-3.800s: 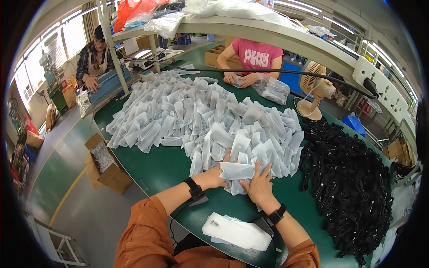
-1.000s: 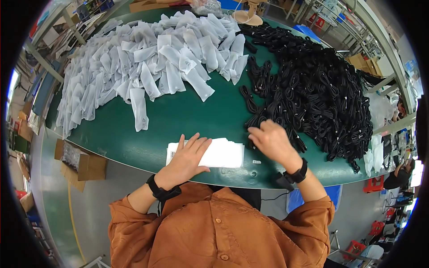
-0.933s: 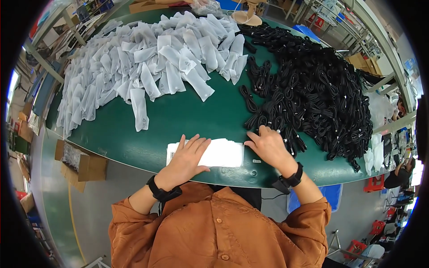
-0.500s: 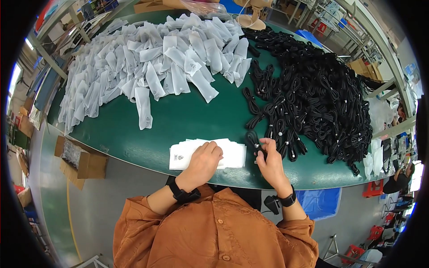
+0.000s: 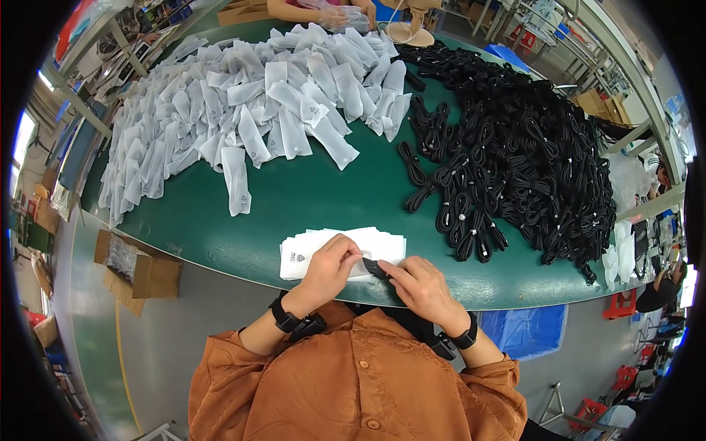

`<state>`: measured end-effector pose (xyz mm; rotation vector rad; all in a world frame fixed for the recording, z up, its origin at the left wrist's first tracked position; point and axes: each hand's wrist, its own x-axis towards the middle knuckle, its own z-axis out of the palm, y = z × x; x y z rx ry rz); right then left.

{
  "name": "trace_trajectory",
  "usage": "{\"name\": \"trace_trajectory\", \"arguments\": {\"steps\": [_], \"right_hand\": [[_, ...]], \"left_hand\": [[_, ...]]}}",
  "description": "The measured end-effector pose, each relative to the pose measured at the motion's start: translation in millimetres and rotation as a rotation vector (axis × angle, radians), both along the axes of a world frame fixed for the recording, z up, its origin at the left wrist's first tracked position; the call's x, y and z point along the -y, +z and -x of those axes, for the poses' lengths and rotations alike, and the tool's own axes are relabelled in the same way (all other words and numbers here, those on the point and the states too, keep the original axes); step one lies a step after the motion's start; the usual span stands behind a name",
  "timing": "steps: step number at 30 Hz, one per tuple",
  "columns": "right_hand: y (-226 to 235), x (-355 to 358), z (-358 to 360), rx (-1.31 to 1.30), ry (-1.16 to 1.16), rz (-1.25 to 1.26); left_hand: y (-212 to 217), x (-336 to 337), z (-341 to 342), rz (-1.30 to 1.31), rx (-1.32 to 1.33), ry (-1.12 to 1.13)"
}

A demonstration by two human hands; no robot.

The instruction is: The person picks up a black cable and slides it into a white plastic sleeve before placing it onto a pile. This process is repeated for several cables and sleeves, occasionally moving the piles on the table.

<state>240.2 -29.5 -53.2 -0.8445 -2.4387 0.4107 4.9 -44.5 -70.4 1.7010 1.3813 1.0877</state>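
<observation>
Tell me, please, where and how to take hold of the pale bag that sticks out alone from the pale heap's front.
The pale bag is likely best pinched across its near end, coming from the near side: that end lies free on the green table, while the far end meets the pale heap.

Open cardboard box (image 5: 159,278), grey floor (image 5: 165,360)

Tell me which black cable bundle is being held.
The bundle in the right hand, by the white sleeves; the other black bundles lie piled on the green table.
</observation>
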Motion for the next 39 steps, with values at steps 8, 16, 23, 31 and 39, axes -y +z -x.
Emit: {"name": "trace_trajectory", "arguments": {"steps": [8, 16, 23, 31, 39], "right_hand": [[-0.4, -8.7, 8.5, -0.521, -0.188, 1.181], [14.3, -26.4, 27.9, -0.217, 0.118, -0.023], [27.7, -53.1, 35.8, -0.299, -0.26, 0.002], [-13.4, -90.5, -2.4, 0.242, -0.552, -0.049], [3.6, -41.1, -3.7, -0.299, -0.522, 0.333]], "left_hand": [[19.9, -7.3, 1.8, -0.419, -0.235, -0.212], [36.6, -25.4, 10.1, -0.259, -0.086, -0.105], [66.1, -71.5, 66.5, 0.156, 0.708, -0.035], [85.7, -81.6, 76.2, -0.419, -0.192, 0.394], [7.4, -2.0, -1.4, -0.326, -0.326, -0.092]]}}
